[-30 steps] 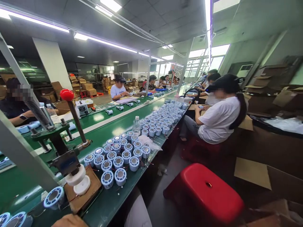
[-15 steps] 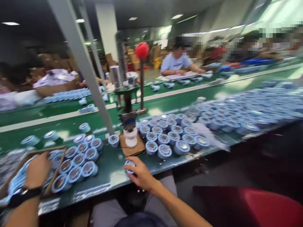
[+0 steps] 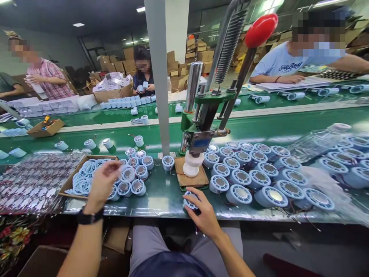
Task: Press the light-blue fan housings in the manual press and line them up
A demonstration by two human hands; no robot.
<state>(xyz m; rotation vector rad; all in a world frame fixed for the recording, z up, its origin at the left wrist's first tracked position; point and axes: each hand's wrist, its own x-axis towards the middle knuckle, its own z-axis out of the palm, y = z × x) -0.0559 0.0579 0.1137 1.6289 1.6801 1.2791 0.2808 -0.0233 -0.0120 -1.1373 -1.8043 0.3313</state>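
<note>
My right hand (image 3: 204,211) grips a light-blue round housing (image 3: 190,199) at the table's front edge, just before the lever press (image 3: 198,134). The housing has a ring of slots on top, and thin wires hang below it. My left hand (image 3: 105,179) is raised between a carton and a cluster of housings (image 3: 138,187). Its fingers are pinched and slightly blurred, with a pale plastic ring (image 3: 127,174) at the tips. The carton (image 3: 65,189) holds many light-blue rings (image 3: 86,177). White round press pieces (image 3: 191,163) sit over the press's brown base plate (image 3: 184,181).
Many wired housings (image 3: 240,177) stand right of the press, near a clear plastic bottle (image 3: 319,140). Flat metallic parts (image 3: 31,181) cover the left side. A grey post (image 3: 158,77) rises behind the table. Co-workers sit across the green conveyor (image 3: 121,129).
My left hand has come up out of the carton and moved right with a ring. My right hand still holds the housing before the press. The view has swung left.
</note>
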